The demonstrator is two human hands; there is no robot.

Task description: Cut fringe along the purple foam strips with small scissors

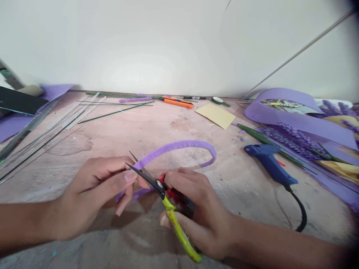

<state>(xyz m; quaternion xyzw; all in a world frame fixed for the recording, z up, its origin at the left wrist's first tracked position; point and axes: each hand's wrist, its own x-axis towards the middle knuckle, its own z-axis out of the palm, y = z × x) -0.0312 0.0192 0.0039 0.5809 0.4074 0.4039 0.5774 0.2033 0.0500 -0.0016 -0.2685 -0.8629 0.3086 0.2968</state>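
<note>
A long purple foam strip (182,144) is pinched between the thumb and fingers of my left hand (98,186). It arches up and curls over to the right, and another stretch of it hangs below my fingers. My right hand (199,209) grips a pair of scissors (161,188) with yellow-green and red handles. The dark blades are parted and point up and left, one on each side of the strip, close to my left thumb. Part of the scissors' handles is hidden by my right fingers.
A blue glue gun (270,162) lies at the right, its cord curving forward. Behind it are lavender-like stems (297,140) and purple sheets (283,97). A yellow card (215,115), green tape (220,101) and an orange cutter (178,102) lie at the back. Wires and clear sticks (84,112) spread at left.
</note>
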